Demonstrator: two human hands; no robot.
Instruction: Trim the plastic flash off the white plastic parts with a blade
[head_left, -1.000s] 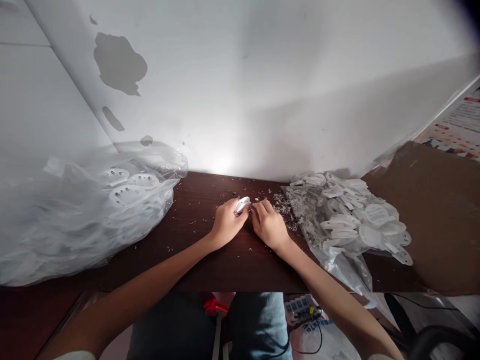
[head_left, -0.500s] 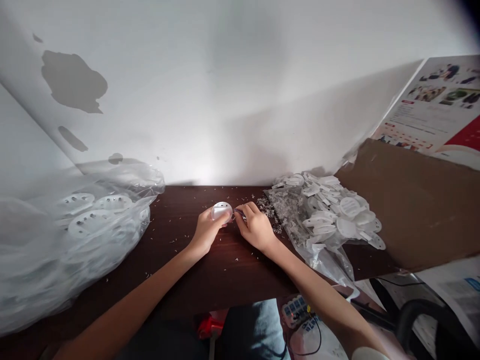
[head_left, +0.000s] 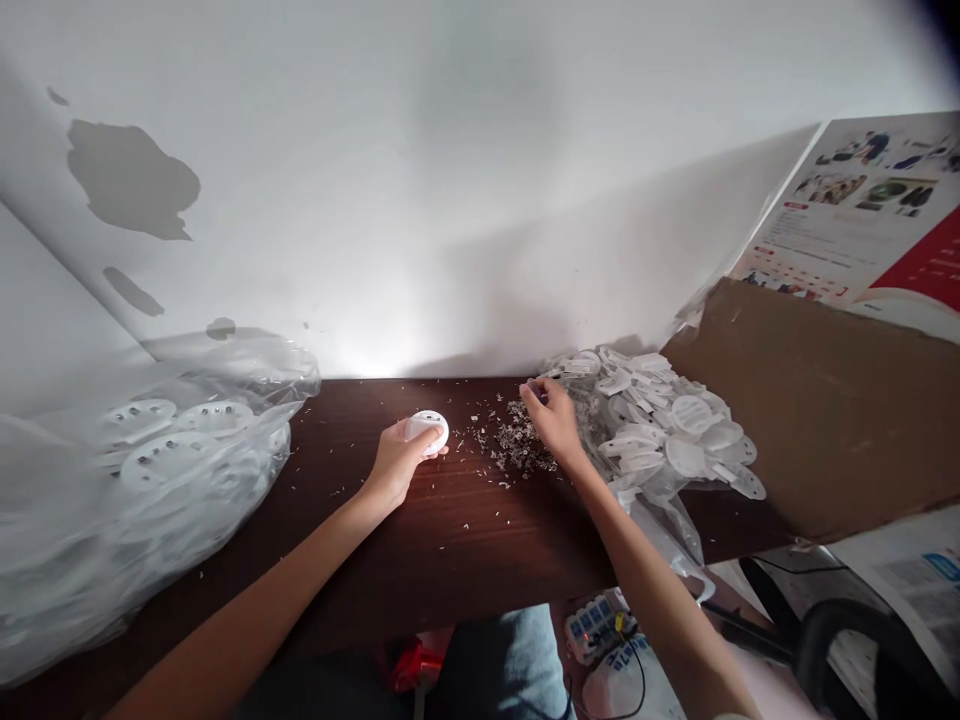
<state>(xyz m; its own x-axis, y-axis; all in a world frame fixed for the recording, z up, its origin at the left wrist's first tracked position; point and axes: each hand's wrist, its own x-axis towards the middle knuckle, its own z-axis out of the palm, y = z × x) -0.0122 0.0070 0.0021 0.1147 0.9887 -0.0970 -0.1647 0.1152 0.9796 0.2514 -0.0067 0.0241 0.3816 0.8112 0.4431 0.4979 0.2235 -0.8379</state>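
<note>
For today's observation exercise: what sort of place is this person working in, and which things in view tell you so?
Probably a home or small-workshop piecework bench. A clear bag of white round plastic parts lies left, a loose heap of similar parts right, and shavings litter the dark table against a peeling wall.

**Where everything sat on the table**

The table (head_left: pixel 465 540) stood against the wall (head_left: pixel 465 200). On its left end lay a big plastic bag (head_left: pixel 135 480) with round plates (head_left: pixel 150 455) inside. At the right end a pile of small plastic parts (head_left: pixel 660 420) rested on another bag (head_left: pixel 667 520), just before a cardboard sheet (head_left: pixel 825 420). Between them, the left hand (head_left: pixel 394 462) held a round disc (head_left: pixel 427 430) near the middle, and the right hand (head_left: pixel 555 420) lay at the pile's left edge, above a scatter of shavings (head_left: pixel 517 450).
</note>
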